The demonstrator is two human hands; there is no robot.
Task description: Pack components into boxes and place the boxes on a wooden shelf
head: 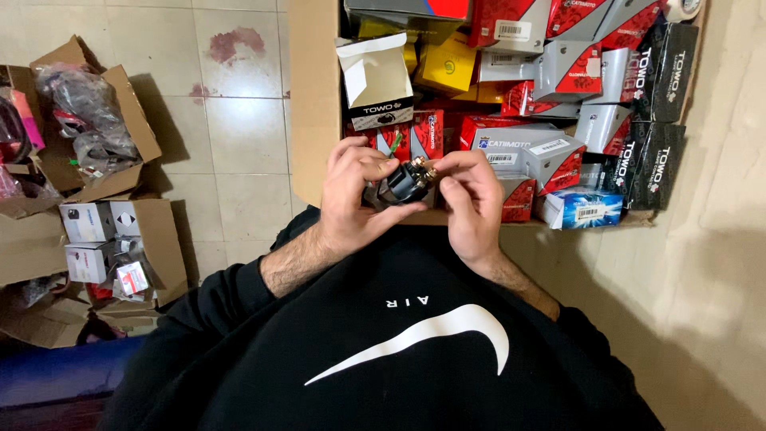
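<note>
- Mid-frame, the left hand (351, 195) and right hand (471, 199) both close their fingers round a small dark metal part (405, 183), possibly a relay.
- Just above it, an open white box (375, 80) sits in the big cardboard carton (315, 104).

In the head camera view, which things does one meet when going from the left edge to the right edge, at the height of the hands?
Open cardboard box of small white boxes → left hand → small dark metal part → right hand → blue and white box → black boxes.

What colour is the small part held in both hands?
Dark grey part with brass-coloured tips, seen in the head view.
</note>
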